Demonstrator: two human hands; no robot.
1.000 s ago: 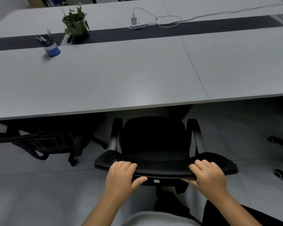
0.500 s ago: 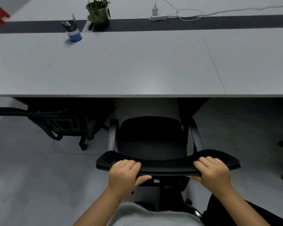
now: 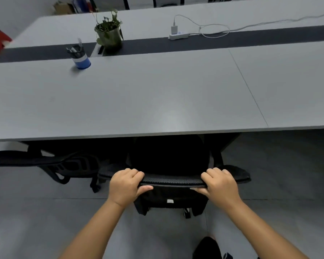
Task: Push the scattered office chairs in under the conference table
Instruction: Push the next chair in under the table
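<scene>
The office chair (image 3: 173,176) stood straight ahead of the person, its seat dark in the shadow beneath the near edge of the grey table (image 3: 138,101), while the curved top of its backrest lay just outside that edge. The backrest's long axis ran left to right, roughly parallel to the table edge, so a push away from the body would, by my judgement, carry the chair squarely under. The left hand (image 3: 126,185) gripped the top rail toward its left end, fingers curled over the front of the rail and thumb tucked beneath it; the right hand (image 3: 220,186) held the rail toward its right end in the same way, fingers wrapped over and thumb under. Both hands sat at about the same reach, neither plainly nearer the table, and both arms were stretched well forward. The chair looked most of the way in, with only the backrest and the wheeled base beneath it showing clear of the tabletop. A second chair (image 3: 51,165) stood to the left, partly under the table. On the table's far side were a blue pen cup (image 3: 80,57), a potted plant (image 3: 108,32) and a white power strip (image 3: 178,35) with its cable
</scene>
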